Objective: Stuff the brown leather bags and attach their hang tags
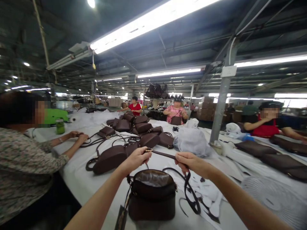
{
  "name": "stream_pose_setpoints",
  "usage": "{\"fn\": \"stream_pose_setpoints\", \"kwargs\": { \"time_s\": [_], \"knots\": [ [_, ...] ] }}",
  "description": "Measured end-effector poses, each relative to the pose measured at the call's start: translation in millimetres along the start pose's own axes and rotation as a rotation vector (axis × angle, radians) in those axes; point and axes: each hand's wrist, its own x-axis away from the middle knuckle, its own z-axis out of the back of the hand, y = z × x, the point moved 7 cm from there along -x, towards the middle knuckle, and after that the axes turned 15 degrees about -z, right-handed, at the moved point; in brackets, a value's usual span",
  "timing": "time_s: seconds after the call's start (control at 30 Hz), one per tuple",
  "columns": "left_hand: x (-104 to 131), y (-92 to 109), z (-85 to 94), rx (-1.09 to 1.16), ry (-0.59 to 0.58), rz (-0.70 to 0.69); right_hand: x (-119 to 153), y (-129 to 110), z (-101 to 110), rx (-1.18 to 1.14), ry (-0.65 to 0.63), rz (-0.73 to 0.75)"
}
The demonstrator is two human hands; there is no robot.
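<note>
Between my two hands a dark brown bag strap (164, 154) is stretched above the table. My left hand (137, 158) pinches it at a gold-coloured buckle (148, 150). My right hand (189, 162) grips the strap farther right, and a loop of it hangs below the fingers. Just beneath stands a small brown handbag (152, 199), its top open and pale wrapping showing inside. A dark tag (121, 217) hangs at the bag's left side. Scissors (209, 210) appear to lie to the right of the bag, partly behind the hanging strap.
Several finished-looking brown bags (110, 158) with straps are heaped ahead on the white table (79, 185). A clear plastic bundle (192, 142) sits beside a metal post (219, 111). At right is a fan (273, 198). A co-worker (24, 159) works close on the left; others sit across.
</note>
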Motion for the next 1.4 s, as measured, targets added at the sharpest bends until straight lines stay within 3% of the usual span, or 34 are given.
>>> {"fn": "stream_pose_setpoints", "kwargs": {
  "time_s": [0.17, 0.27, 0.4, 0.5, 0.63, 0.7, 0.77, 0.9, 1.0, 1.07, 1.13, 1.27, 1.33, 1.4],
  "knots": [
    [2.3, -16.0, -25.3, -0.307, -0.254, 0.027, 19.6, 51.5, 44.5, 0.065, 0.115, -0.171],
    [1.0, -25.8, -32.2, -0.434, -0.290, 0.035, 33.0, 70.2, 56.0, 0.011, 0.149, -0.195],
    [1.4, -27.4, -30.4, -0.482, -0.244, 0.016, 41.2, 79.4, 56.5, 0.010, 0.134, -0.202],
    [1.9, -22.9, -38.5, -0.516, -0.187, -0.018, 38.4, 73.1, 50.0, -0.022, 0.120, -0.188],
    [-3.4, -16.8, -60.0, -0.418, -0.022, -0.133, 33.7, 51.6, 41.5, -0.206, 0.108, -0.089],
    [-7.0, -22.2, -61.5, -0.285, 0.083, -0.111, 33.4, 44.3, 36.0, -0.351, 0.093, -0.060],
    [-8.1, -33.5, -52.8, -0.017, 0.227, -0.020, 31.3, 42.6, 24.7, -0.415, 0.074, -0.066],
    [1.8, -51.7, -26.8, 0.682, 0.585, 0.108, 11.2, 49.5, -20.5, -0.263, 0.011, -0.135],
    [11.5, -58.1, -14.5, 0.980, 0.725, 0.154, -10.1, 49.6, -54.7, -0.131, -0.019, -0.147],
    [17.5, -60.3, 1.4, 1.034, 0.801, 0.125, -17.4, 46.0, -66.9, -0.051, -0.028, -0.148],
    [24.6, -60.0, 28.2, 1.002, 0.883, 0.035, -15.8, 43.2, -68.3, 0.001, -0.058, -0.160],
    [41.6, -54.7, 81.0, 0.894, 0.997, -0.099, 2.2, 44.3, -44.1, -0.012, -0.088, -0.193],
    [44.1, -48.2, 88.5, 0.850, 0.994, -0.130, 8.9, 45.1, -29.7, -0.056, -0.061, -0.215],
    [37.1, -37.1, 76.6, 0.785, 0.886, -0.132, 9.9, 40.5, -21.3, -0.079, -0.019, -0.212]
  ]
}}
